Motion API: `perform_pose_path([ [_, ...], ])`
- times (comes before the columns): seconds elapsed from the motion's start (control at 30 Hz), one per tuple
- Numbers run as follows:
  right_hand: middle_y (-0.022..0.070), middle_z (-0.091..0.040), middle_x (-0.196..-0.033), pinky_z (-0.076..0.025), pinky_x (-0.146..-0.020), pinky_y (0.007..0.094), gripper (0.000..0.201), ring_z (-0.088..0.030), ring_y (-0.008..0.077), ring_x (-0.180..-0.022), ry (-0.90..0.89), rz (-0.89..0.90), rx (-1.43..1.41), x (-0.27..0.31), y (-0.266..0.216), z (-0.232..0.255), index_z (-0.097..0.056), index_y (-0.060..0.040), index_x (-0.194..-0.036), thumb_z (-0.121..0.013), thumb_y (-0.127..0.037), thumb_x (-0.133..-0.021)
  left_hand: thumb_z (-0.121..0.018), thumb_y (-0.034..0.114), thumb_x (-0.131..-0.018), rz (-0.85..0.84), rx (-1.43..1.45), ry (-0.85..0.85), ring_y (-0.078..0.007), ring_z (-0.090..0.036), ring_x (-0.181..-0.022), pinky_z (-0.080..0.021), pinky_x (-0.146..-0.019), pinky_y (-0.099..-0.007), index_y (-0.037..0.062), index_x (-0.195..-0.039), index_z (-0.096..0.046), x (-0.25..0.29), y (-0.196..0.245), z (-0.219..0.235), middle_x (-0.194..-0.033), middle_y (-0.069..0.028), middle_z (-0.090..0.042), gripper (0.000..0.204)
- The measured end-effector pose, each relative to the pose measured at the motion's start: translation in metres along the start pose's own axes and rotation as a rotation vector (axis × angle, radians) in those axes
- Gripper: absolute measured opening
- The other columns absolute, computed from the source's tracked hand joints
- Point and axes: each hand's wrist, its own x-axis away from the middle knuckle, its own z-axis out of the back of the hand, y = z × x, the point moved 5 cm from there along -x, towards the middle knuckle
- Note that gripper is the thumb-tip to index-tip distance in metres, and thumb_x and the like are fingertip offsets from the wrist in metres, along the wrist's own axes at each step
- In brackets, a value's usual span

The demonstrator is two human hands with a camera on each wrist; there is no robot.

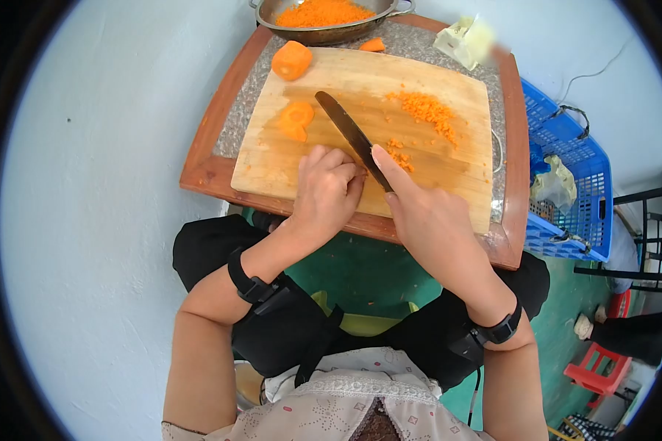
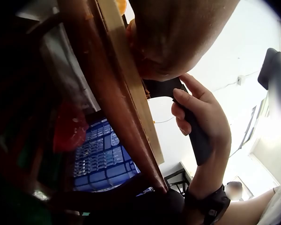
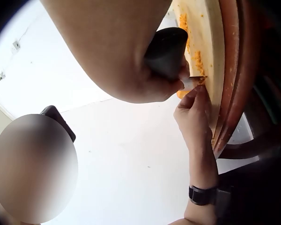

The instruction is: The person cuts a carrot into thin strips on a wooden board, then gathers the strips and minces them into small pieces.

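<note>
My right hand (image 1: 434, 213) grips a kitchen knife (image 1: 346, 125) by its black handle (image 2: 196, 140), the blade slanting over the wooden cutting board (image 1: 272, 169) to the far left. The fingers of my left hand (image 1: 327, 184) are curled at the board's near edge, right beside the blade. They pinch a carrot piece, mostly hidden, with orange bits showing at the fingertips in the right wrist view. Carrot slices (image 1: 296, 120) lie left of the knife. Finely chopped carrot (image 1: 426, 110) is spread to the right, with a smaller heap (image 1: 399, 156) near the blade. A thick carrot chunk (image 1: 292, 60) sits at the back left corner.
A metal pan (image 1: 331, 34) of chopped carrot stands behind the board, near a small carrot end (image 1: 373, 45). A crumpled plastic bag (image 1: 463, 42) lies at the table's back right. Right of the wood-rimmed table (image 1: 518, 147) is a blue plastic basket (image 1: 596, 169); a wall is on the left.
</note>
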Motion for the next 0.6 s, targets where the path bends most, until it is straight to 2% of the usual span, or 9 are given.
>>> perform_pose_path([
  [0.23, 0.0177, -0.062, -0.062, -0.051, -0.052, 0.0451, 0.057, -0.063, 0.0358, -0.054, 0.074, -0.045, -0.141, -0.003, 0.015, 0.005, -0.043, -0.011, -0.143, -0.059, -0.012, -0.089, -0.075, 0.003, -0.072, 0.013, -0.038, -0.015, -0.0276, -0.054, -0.081, -0.043, -0.073, -0.0378, 0.0022, -0.08, -0.072, -0.002, -0.004, -0.001, -0.079, -0.0078, -0.061, 0.008],
  [0.5, 0.0144, -0.061, -0.058, -0.051, -0.049, 0.0432, 0.058, -0.062, 0.0317, -0.05, 0.082, 0.039, -0.033, 0.009, 0.001, 0.01, -0.046, -0.0086, -0.142, -0.059, -0.008, -0.085, -0.077, 0.005, -0.071, -0.039, -0.041, 0.009, -0.0278, -0.054, -0.079, -0.042, -0.069, -0.0388, 0.0019, -0.078, -0.071, -0.002, -0.004, -0.001, -0.077, -0.0071, -0.061, 0.009],
  [0.6, 0.014, -0.06, -0.057, -0.051, -0.048, 0.0419, 0.06, -0.062, 0.0314, -0.049, 0.067, 0.059, 0.001, 0.01, -0.001, 0.007, -0.047, -0.0073, -0.141, -0.058, -0.005, -0.082, -0.077, 0.007, -0.069, -0.076, -0.031, 0.051, -0.0241, -0.052, -0.08, -0.037, -0.07, -0.0373, 0.0071, -0.075, -0.072, -0.002, -0.005, -0.002, -0.077, -0.0024, -0.06, 0.008],
])
